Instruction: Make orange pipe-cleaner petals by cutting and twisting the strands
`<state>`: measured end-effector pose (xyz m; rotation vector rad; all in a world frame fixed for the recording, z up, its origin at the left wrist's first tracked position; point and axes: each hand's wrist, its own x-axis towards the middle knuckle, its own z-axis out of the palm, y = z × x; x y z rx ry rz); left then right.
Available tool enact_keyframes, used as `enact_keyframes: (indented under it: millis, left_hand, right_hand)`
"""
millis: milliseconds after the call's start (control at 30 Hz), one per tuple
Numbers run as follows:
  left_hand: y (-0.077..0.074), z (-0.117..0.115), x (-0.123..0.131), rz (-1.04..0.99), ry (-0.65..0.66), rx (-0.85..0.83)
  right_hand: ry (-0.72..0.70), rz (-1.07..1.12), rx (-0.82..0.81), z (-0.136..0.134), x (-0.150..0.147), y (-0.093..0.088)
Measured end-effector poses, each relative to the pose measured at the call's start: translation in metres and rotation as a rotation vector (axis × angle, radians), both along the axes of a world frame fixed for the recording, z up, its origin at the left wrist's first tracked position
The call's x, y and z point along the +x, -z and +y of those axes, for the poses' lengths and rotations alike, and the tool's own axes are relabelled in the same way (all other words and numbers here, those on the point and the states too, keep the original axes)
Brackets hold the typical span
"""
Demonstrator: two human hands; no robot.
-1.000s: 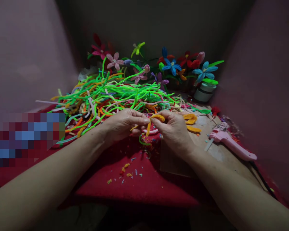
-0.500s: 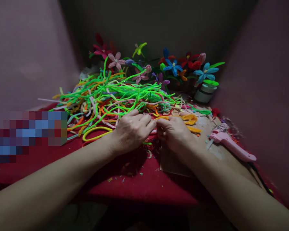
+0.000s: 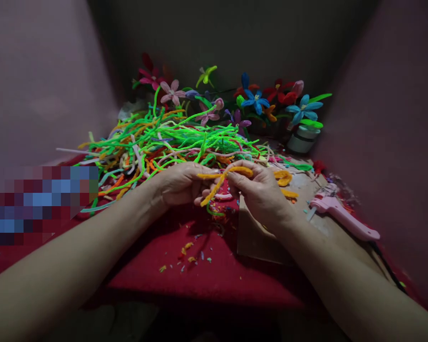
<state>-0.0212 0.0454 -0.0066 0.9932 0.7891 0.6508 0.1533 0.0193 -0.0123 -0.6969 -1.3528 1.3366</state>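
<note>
Between my two hands, an orange fuzzy piece (image 3: pixel 214 189) spreads into several arms over the red cloth. My left hand (image 3: pixel 185 183) has its fingers closed round the left side of it, palm turned partly up. On the other side my right hand (image 3: pixel 258 187) pinches the piece near its centre, thumb on top. Orange fuzzy loops (image 3: pixel 284 178) lie just right of my right hand. Behind both hands is a tangled heap of fuzzy stems (image 3: pixel 189 137), mostly green.
Several fuzzy flowers (image 3: pixel 257 99) stand at the back, with a pale jar (image 3: pixel 302 138) at their right. A pink glue gun (image 3: pixel 342 218) lies on the right. Brown cardboard (image 3: pixel 257 242) and scattered scraps (image 3: pixel 190 251) are on the red cloth (image 3: pixel 142 270).
My left hand has rolled from knuckles up to palm partly up, and the orange piece now shows between my hands. A yellow loop beside my left wrist is no longer visible.
</note>
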Motion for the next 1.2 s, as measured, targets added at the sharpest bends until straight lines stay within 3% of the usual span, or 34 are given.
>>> enact_keyframes:
  millis: [233,367,500,600,733,800,900,1000,1100,1200]
  left_hand:
    - [-0.002,-0.012,0.004,-0.19,0.23,-0.03]
    - [-0.005,-0.021,0.008,-0.184,0.181,-0.02]
    - [-0.01,-0.026,0.012,-0.047,0.125,0.117]
    - [-0.016,-0.026,0.012,0.28,0.058,0.451]
    - [-0.013,-0.027,0.012,0.931,-0.132,1.314]
    - [-0.008,-0.029,0.013,1.212,-0.171,1.663]
    - [-0.001,-0.033,0.016,1.448,-0.196,1.928]
    - [0.002,-0.033,0.017,1.517,-0.252,1.964]
    - [0.006,-0.028,0.013,1.478,-0.256,1.842]
    - [0.008,-0.023,0.011,1.407,-0.29,1.677]
  right_hand:
    - [0.091,-0.184,0.239,-0.001,0.004,0.0]
    - [0.194,-0.307,0.377,-0.003,0.006,-0.003]
    - [0.232,-0.347,0.378,-0.006,0.007,-0.008]
    - [0.262,-0.343,0.301,-0.006,0.006,-0.008]
    - [0.204,-0.242,-0.01,-0.003,0.001,-0.003]
    - [0.15,-0.155,-0.171,0.0,-0.002,-0.001]
    - [0.112,0.003,-0.343,0.005,-0.004,0.003]
    - [0.162,0.075,-0.412,0.008,-0.005,0.007]
    - [0.187,0.073,-0.395,0.01,-0.005,0.011]
    - [0.231,-0.001,-0.255,0.01,-0.005,0.014]
